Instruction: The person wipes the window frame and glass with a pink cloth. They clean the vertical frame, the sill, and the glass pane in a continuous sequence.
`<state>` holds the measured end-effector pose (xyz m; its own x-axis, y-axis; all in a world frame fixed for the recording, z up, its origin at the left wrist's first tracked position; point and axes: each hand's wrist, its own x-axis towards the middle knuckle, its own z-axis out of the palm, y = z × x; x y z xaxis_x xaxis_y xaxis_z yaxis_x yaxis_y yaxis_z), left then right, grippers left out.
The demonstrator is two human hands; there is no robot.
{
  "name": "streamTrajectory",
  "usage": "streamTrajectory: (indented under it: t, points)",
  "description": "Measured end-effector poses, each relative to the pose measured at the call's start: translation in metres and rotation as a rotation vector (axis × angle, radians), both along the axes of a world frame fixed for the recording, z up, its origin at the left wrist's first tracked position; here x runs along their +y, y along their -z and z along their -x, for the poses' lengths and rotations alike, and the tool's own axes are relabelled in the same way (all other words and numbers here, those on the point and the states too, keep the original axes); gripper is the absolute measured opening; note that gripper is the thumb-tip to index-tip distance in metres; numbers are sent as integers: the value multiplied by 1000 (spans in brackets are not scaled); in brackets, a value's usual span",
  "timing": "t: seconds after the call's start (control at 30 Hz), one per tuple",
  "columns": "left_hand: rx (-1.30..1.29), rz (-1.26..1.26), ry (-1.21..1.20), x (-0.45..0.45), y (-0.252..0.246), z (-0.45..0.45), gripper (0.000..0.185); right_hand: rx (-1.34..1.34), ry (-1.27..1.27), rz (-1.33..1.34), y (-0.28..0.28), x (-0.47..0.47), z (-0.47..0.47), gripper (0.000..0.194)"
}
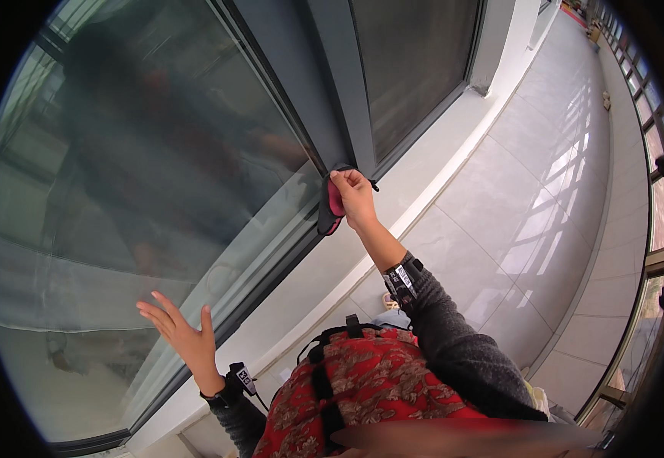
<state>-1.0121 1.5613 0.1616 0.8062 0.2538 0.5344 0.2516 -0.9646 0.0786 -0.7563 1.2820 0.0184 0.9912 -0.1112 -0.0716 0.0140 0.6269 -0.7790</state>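
My right hand [356,196] pinches a black and red fabric piece [328,213] at the lower corner of the glass pane, against the dark window frame [309,86]. The cloth hangs folded below my fingertips, so its full shape is hidden. My left hand [182,332] is spread in front of the large glass pane [194,172], low down, with nothing in it; whether it touches the glass I cannot tell. The pane shows a dim reflection of a person.
A white sill [409,146] runs below the frame. To the right lies a grey tiled floor [481,189], bordered by a low tiled wall [612,286] with a metal-framed railing or windows above. Small objects stand at the far end of the passage.
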Motion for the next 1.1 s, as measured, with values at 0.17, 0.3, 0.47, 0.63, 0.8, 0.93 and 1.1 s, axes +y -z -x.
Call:
streamTrajectory:
  t: [0.17, 0.3, 0.47, 0.63, 0.8, 0.93, 1.1]
  points:
    - [7, -22, -3, 1, 1, -1, 93, 9, 5, 73, -13, -1, 1, 19]
    - [-24, -30, 6, -1, 2, -3, 94, 101, -12, 4, -15, 2, -3, 16]
    - [-14, -35, 4, -4, -1, -3, 94, -50, 27, 18, 9, 3, 0, 16]
    - [-9, -25, 21, -2, -1, -2, 95, 317, 16, 6, 39, 0, 3, 17]
    - [13, -50, -10, 3, 2, 1, 95, 118, -46, -114, 32, -4, -7, 18]
    - [-21, -81, -22, 5, 8, 0, 94, 224, -104, -237, 11, -6, -3, 20]
    - [-44, -126, -35, 7, 11, -3, 93, 292, -141, -311, -8, -12, 1, 23]
